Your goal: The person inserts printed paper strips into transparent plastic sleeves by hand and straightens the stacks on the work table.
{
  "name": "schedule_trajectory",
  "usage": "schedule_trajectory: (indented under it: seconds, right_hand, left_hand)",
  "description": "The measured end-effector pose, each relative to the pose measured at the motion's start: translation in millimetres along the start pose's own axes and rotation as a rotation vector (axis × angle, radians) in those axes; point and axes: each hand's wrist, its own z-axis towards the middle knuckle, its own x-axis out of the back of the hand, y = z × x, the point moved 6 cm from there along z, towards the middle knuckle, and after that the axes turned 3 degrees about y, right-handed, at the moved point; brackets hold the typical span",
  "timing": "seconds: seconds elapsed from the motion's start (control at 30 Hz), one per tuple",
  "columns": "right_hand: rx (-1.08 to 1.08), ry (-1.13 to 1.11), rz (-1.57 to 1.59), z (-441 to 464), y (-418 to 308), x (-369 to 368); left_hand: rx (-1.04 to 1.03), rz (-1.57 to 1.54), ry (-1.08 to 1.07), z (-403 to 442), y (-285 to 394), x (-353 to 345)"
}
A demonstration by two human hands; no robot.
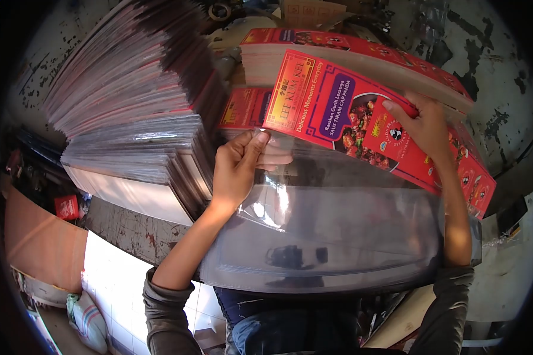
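A long red printed card [323,118] with food pictures slants across the middle. My right hand [427,127] grips it near its right part, thumb on the printed face. Below the card lies a clear plastic sleeve [337,231], glossy and reaching toward my body. My left hand [236,168] pinches the sleeve's upper left edge between thumb and fingers, close to the card's lower left corner. Some fingers of this hand show through the film. Whether the card's lower edge is inside the sleeve, I cannot tell.
A tall fanned pile of plastic-sleeved cards [136,142] stands at the left. Behind the held card is a thick stack of red cards [343,44]. A roll of tape [220,11] lies at the back. A white sack [90,322] sits on the floor at lower left.
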Motion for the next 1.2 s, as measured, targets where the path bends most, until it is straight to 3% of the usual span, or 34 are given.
schedule_trajectory:
  seconds: [0.07, 0.13, 0.23, 0.53, 0.67, 0.73, 1.0, 1.2]
  right_hand:
    - [-0.012, 0.002, 0.002, 0.9, 0.8, 1.0]
    - [0.13, 0.078, 0.006, 0.7, -2.8, 1.8]
    - [-0.029, 0.038, 0.063, 1.1, -6.8, 7.9]
    - [0.07, 0.057, -0.087, 2.3, 1.1, 5.6]
    - [0.079, 0.081, -0.027, 2.4, 0.7, 7.2]
    - [-0.015, 0.022, 0.015, 2.5, 2.5, 7.7]
    - [0.048, 0.0, 0.042, 1.3, -0.3, 2.7]
    - [0.051, -0.011, 0.039, 3.8, 9.5, -2.0]
  left_hand:
    - [0.013, 0.024, 0.008, 0.1, -0.1, 0.1]
    - [0.015, 0.012, 0.013, -0.2, 2.4, -1.6]
    - [0.02, -0.008, 0.011, -0.5, 0.8, -0.9]
    - [0.007, -0.013, 0.018, -0.9, 4.3, -2.4]
    - [0.009, -0.026, 0.013, -1.4, 5.0, -2.5]
    - [0.019, -0.036, 0.006, -1.3, 4.5, -1.7]
    - [0.008, -0.082, 0.007, -1.3, 7.8, -3.1]
    - [-0.102, -0.102, -0.026, -2.3, 12.8, -3.4]
